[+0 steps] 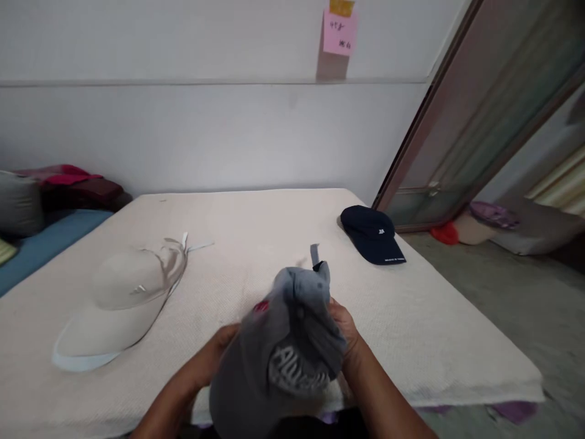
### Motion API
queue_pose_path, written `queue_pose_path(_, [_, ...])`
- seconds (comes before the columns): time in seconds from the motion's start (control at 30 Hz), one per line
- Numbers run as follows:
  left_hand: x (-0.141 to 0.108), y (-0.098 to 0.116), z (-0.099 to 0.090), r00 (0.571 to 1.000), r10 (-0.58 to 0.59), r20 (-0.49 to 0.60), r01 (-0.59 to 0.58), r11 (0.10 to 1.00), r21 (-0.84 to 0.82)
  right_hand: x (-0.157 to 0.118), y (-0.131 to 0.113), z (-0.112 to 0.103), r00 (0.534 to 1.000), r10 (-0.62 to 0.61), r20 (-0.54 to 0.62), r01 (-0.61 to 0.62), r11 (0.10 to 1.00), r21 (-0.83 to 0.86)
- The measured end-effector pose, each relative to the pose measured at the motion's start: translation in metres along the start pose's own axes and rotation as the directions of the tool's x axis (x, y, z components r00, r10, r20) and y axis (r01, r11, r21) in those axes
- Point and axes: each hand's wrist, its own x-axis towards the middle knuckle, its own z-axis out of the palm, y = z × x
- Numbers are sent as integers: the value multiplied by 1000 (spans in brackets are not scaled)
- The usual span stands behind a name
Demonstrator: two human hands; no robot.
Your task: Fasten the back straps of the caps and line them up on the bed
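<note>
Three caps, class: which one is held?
The grey cap, between the left hand and right hand; the cream cap and navy cap lie on the bedding.

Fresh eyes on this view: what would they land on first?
Probably the gray cap with raised white lettering, held up front between both hands. Next, the wide-brimmed beige hat at left on the pale cover, and the navy cap toward the right edge.

Room btwn beige hat (125,283) & navy cap (369,233), gray cap (286,341) in front, wall (228,137) behind
</note>
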Motion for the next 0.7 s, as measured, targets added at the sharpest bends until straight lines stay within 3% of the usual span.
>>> queue_pose_path(0.07, [3,13,3,992,-45,119,68,977,-204,-5,1,-1,998,41,43,-40,999,-4])
queue_pose_path(0.17, [7,25,19,966,-29,256,162,843,-514,-8,10,2,977,162,136,-154,986,-71])
queue_pose_path(0.3, [8,28,29,964,27,266,162,732,-661,-3,22,7,949,267,168,-247,960,-132])
queue_pose_path(0.47, [7,34,15,989,-18,148,114,729,-675,3,14,5,992,120,42,-116,988,-98])
queue_pose_path(0.6, [6,31,14,970,-208,125,242,774,-585,5,1,6,999,-42,0,42,999,-35])
queue_pose_path(0.7, [5,28,18,964,-232,128,264,787,-557,6,-6,8,988,-150,-36,149,989,-27])
